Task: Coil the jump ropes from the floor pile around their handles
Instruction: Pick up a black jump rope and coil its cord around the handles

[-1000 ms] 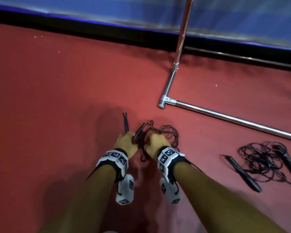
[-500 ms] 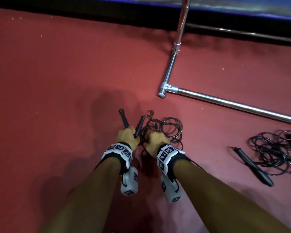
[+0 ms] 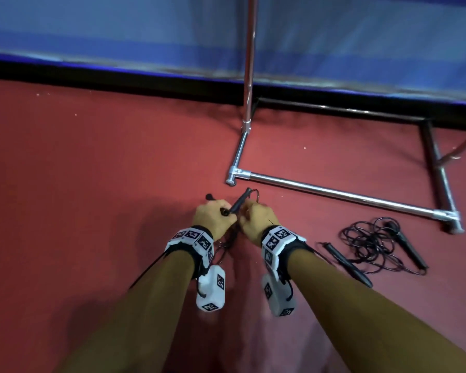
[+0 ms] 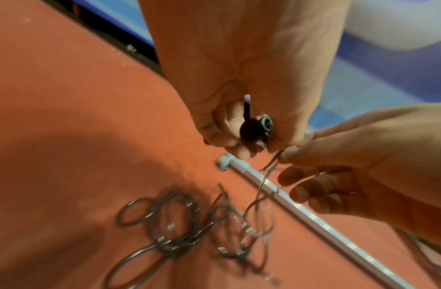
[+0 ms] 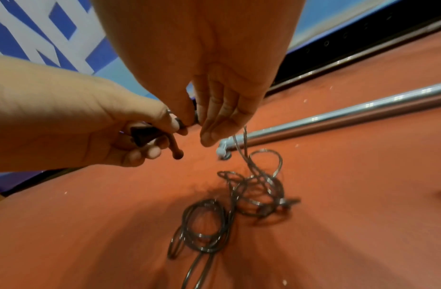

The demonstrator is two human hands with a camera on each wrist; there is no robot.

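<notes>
My left hand (image 3: 218, 214) grips both black handles (image 3: 239, 202) of one jump rope, held together above the red floor; their butt ends (image 4: 255, 129) show inside the fist. Beside it, my right hand (image 3: 249, 214) pinches the thin dark rope (image 5: 244, 136) just below the handles, between thumb and fingertips (image 4: 290, 154). The rest of this rope (image 5: 227, 205) hangs down into loose tangled loops (image 4: 189, 224) on the floor under my hands. A second jump rope (image 3: 371, 244) lies in a loose pile to the right, its two black handles (image 3: 347, 265) on the floor.
A chrome rack base (image 3: 334, 196) lies on the floor just beyond my hands, its corner foot (image 3: 230, 181) close to the handles and its upright pole (image 3: 249, 63) rising behind. A dark metal frame (image 3: 431, 146) and a blue-and-white banner (image 3: 119, 30) stand farther back.
Both hands have risen off the floor with the handles. The rope loops that lay beyond my right hand now hang beneath the hands. The head view has tilted up.
</notes>
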